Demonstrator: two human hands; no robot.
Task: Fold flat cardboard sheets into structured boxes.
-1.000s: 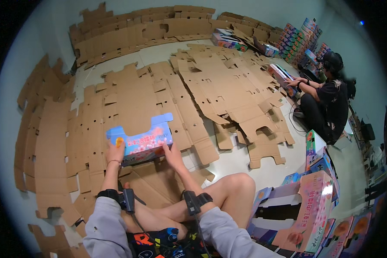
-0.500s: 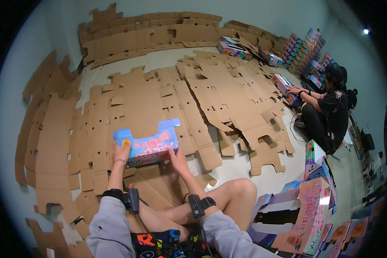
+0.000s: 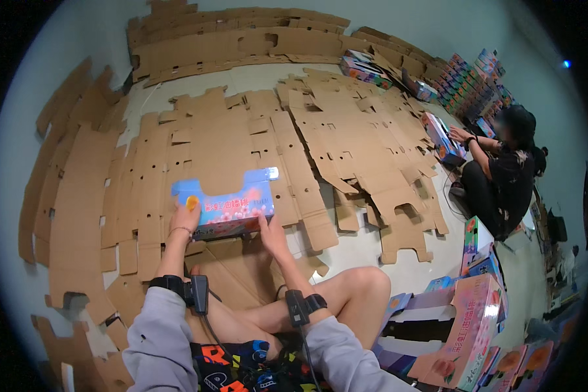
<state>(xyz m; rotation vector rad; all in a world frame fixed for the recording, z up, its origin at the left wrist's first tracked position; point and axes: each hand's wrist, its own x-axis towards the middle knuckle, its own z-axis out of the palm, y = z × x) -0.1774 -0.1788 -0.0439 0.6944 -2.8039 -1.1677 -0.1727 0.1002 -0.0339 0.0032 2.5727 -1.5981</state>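
Observation:
A printed cardboard box [image 3: 232,208], blue and pink with blossoms and an orange fruit picture, is held in front of my crossed legs. One long panel with a wide cut-out stands up toward the far side. My left hand [image 3: 185,221] grips its left end, fingers partly hidden behind the panel. At the right end, my right hand [image 3: 272,234] holds the near corner, with the thumb against the printed face. Under the box lies a plain brown cardboard sheet [image 3: 235,271].
Flattened brown cardboard sheets [image 3: 202,140] cover much of the floor, and more lean on the walls. Pink printed boxes [image 3: 467,330] stand by my right knee. A co-worker [image 3: 503,176] sits at the right beside another box [image 3: 443,138], with stacked boxes [image 3: 467,81] behind.
My view has shifted slightly. Both my hands keep their hold on the box, which looks nearly unchanged. The co-worker's hands have moved toward the right end of their box.

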